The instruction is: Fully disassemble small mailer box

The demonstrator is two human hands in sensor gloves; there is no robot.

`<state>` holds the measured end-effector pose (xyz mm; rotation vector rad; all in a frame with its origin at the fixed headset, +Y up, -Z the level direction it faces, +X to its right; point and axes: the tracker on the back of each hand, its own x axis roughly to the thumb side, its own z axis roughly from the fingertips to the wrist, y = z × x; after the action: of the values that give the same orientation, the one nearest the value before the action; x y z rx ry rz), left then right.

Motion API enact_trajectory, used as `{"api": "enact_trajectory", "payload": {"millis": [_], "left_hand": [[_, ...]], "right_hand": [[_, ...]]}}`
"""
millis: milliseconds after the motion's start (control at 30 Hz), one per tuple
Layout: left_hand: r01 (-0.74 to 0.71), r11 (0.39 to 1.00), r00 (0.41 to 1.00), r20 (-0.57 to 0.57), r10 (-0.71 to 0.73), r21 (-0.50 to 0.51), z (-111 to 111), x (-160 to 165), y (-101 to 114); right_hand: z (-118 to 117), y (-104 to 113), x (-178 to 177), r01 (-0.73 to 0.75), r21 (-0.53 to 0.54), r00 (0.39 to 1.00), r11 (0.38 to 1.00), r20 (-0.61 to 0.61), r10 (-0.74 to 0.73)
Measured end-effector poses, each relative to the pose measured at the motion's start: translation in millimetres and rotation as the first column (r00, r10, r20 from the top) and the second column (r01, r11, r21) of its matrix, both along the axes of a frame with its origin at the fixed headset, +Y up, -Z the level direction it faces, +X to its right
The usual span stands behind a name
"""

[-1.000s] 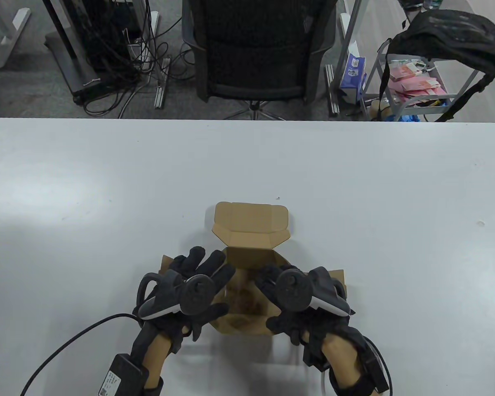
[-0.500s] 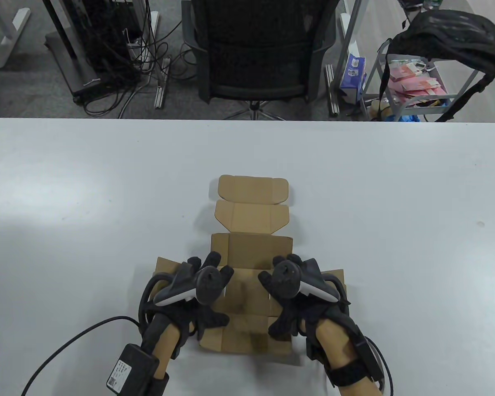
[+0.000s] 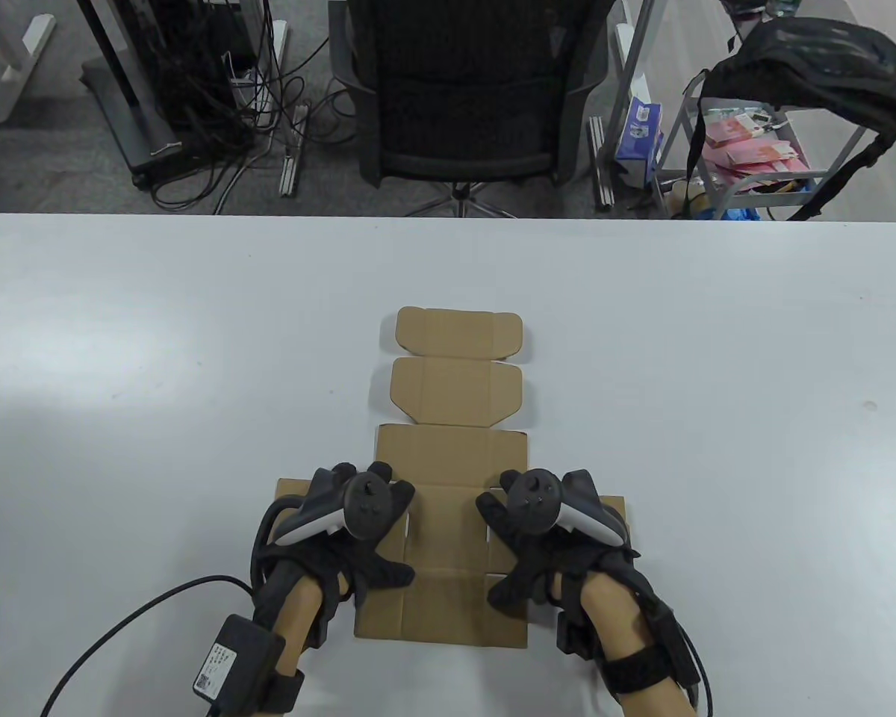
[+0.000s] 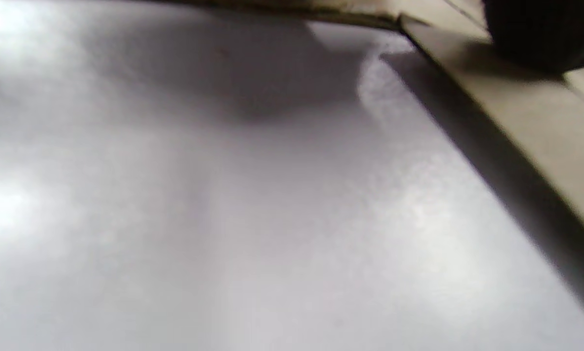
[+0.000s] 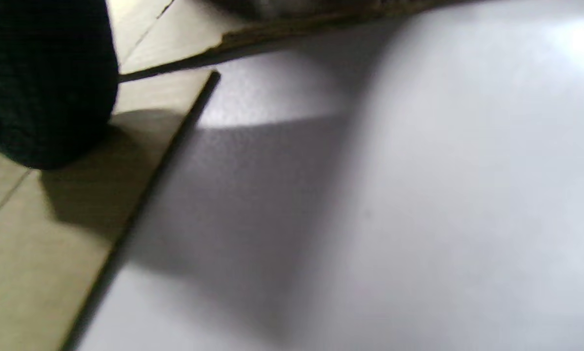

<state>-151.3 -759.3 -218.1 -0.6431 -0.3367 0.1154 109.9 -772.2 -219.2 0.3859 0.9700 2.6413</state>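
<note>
The small mailer box [image 3: 448,463] lies unfolded as a flat brown cardboard sheet on the white table, its lid panels stretching away from me. My left hand [image 3: 358,534] presses flat on the sheet's left wing, fingers spread. My right hand [image 3: 541,534] presses flat on the right wing the same way. In the left wrist view the cardboard edge [image 4: 516,117] runs along the top right with a dark glove tip [image 4: 540,34] on it. In the right wrist view the cardboard [image 5: 38,243] fills the left side under a glove tip [image 5: 43,83].
The white table [image 3: 717,373] spreads wide on all sides of the sheet. Beyond its far edge stand a black office chair [image 3: 467,89], a cart with a black bag [image 3: 806,67], and cables on the floor. A cable [image 3: 134,612] trails from my left wrist.
The box went from half-standing, with walls and lid raised, to fully flat. Both hands moved down and outward, pressing the side panels onto the table.
</note>
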Motion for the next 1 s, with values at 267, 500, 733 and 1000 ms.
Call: {"api": "enact_trajectory", "payload": {"millis": [267,500,733,1000], "left_hand": [[-0.008,1.000,1.000,-0.003,0.008,0.001,2,-1,-2],[-0.025,1.000,1.000,-0.010,0.025,0.002,3,0,-3],[-0.039,0.980,0.999,0.043,0.031,0.193,12,8,21],[-0.128,0.940,0.991,0.076,0.109,0.315,20,16,37]], "right_hand": [[2,0,-1,0.002,0.010,1.000,1.000,0.004,-0.002],[4,0,-1,0.010,0.015,1.000,1.000,0.002,-0.010],[11,20,-1,-0.012,0.136,1.000,0.991,0.009,0.011],[15,31,5,-0.003,0.194,0.998,0.981,0.061,-0.009]]}}
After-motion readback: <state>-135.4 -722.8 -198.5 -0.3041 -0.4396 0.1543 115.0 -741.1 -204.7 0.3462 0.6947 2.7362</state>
